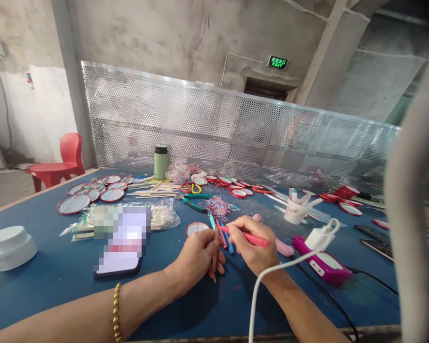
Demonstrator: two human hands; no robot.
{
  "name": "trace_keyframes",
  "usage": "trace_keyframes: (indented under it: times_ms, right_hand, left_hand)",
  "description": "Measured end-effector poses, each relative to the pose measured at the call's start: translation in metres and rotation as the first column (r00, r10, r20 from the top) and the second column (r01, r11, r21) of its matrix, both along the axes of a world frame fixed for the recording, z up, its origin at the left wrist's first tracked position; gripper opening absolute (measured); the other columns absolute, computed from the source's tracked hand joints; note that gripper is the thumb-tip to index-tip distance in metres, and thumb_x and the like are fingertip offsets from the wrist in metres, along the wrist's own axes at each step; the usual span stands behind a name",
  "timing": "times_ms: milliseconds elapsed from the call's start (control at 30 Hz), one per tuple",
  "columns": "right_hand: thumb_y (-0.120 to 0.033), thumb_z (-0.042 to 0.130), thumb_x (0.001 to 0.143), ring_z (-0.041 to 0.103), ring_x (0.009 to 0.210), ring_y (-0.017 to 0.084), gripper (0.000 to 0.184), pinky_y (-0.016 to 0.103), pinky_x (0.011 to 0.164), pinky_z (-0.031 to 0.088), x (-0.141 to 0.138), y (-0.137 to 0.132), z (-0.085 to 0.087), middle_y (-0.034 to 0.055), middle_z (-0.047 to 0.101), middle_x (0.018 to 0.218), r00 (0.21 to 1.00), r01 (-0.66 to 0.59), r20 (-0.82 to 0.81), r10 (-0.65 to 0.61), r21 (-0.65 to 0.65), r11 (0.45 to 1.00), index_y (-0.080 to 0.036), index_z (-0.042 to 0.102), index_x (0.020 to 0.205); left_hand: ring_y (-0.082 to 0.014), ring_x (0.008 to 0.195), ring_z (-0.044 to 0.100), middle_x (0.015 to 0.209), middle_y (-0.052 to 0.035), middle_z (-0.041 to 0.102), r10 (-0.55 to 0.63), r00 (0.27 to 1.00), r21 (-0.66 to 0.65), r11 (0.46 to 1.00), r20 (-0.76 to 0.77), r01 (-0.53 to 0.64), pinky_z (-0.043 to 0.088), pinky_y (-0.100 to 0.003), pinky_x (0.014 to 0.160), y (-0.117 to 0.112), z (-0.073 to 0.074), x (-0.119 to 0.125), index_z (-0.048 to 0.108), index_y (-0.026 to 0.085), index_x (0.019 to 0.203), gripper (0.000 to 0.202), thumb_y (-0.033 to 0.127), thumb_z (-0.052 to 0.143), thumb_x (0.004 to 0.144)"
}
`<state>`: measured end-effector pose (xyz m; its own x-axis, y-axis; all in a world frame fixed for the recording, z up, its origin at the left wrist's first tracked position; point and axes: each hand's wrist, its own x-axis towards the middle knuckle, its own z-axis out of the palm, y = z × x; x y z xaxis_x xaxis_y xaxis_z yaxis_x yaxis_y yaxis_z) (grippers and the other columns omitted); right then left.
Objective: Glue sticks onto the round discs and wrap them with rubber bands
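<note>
My left hand (200, 250) is closed around a thin wooden stick (215, 262), held nearly upright over the blue table. From the right, my right hand (253, 240) grips a red marker pen (252, 237), its tip end close to the top of the stick. Several coloured marker pens (230, 245) lie on the table just behind and between the hands. A round red-rimmed disc (197, 228) lies behind my left hand, partly covered by it. Beyond the pens is a pile of small coloured bands (219, 206).
A phone (123, 243) and a white jar (11, 247) stand left. Pliers (195, 202), wooden sticks (153, 190), red-rimmed discs (75, 204) and a green bottle (160, 163) lie or stand behind. On the right are a paper cup (296, 212), a purple power strip (321, 262) and a white cable (257, 295).
</note>
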<state>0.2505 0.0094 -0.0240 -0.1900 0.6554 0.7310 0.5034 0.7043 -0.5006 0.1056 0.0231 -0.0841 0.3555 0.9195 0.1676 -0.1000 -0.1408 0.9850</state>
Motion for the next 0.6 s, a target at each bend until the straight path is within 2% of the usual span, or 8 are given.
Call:
trace_keyframes:
  times_ms: [600]
  right_hand:
    - [-0.022, 0.054, 0.088, 0.053, 0.043, 0.009, 0.022, 0.020, 0.047, 0.042, 0.0005, 0.0008, 0.0003, -0.0038, 0.058, 0.052, 1.000, 0.012, 0.027, -0.013, 0.013, 1.000, -0.017, 0.060, 0.068]
  left_hand:
    - [-0.0119, 0.040, 0.059, 0.059, -0.0012, 0.064, -0.004, 1.000, 0.008, 1.000, -0.002, 0.004, 0.040, -0.016, 0.030, 0.0014, -0.0018, 0.0001, 0.051, 0.017, 0.085, 0.014, 0.029, 0.043, 0.087]
